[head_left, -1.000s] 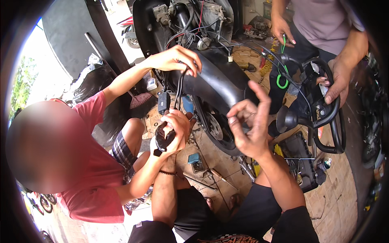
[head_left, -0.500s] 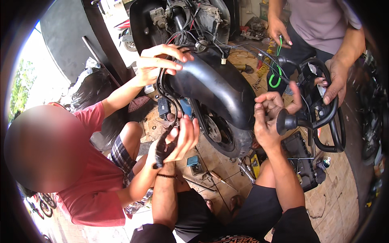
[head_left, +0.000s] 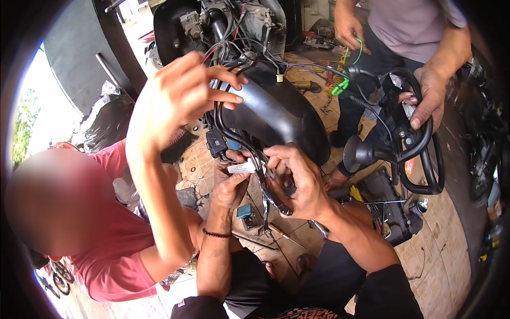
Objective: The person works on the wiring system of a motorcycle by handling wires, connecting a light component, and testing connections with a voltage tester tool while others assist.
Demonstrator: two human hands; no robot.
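Mid-frame, the left hand [head_left: 229,190] pinches a white label [head_left: 243,168] and the right hand [head_left: 302,186] clasps black cables [head_left: 262,182]; this apparent sorting likely next needs steady support.

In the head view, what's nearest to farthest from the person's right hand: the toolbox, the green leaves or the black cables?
1. Black cables, at the right hand.
2. Toolbox, on the floor to its right.
3. Green leaves, outside, far left.

Beige tiled floor [head_left: 438,252]; grey panel [head_left: 74,58] left; bright daylight [head_left: 50,93] beyond.
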